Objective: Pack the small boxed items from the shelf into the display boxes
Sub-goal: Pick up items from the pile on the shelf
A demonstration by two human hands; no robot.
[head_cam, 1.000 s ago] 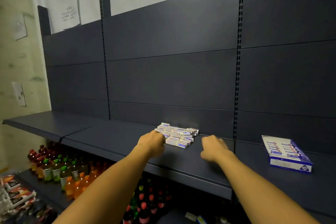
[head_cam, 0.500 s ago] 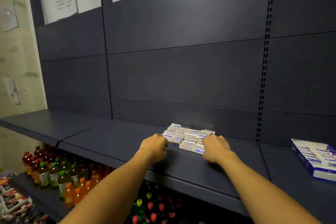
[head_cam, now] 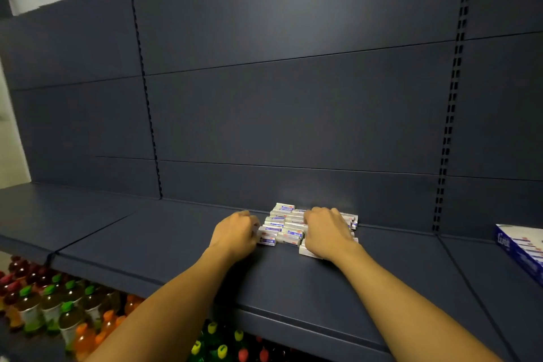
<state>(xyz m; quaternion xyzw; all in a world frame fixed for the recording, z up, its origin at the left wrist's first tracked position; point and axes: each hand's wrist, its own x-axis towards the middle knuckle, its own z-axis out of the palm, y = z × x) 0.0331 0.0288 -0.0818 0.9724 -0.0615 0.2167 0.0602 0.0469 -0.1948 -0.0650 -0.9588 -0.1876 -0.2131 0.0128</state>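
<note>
Gathering step: left hand and right hand, fingers curled in a grip on either side of the heap of small white boxed items, mid dark shelf. Next, judged: lifting across to the blue-white cardboard display box, far right.

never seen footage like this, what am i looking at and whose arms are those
There is no machine here. A person wears a camera on their head, so the one view looks forward and down along their own bare arms. They stand at a dark shelf in a shop. On it lies a pile of small white boxed items. The left hand touches the pile's left side with curled fingers; the right hand rests on top of the pile's right part. Whether either hand actually grips a box is hidden. At the far right edge sits a blue and white display box. Drink bottles stand on the shelf below.
</note>
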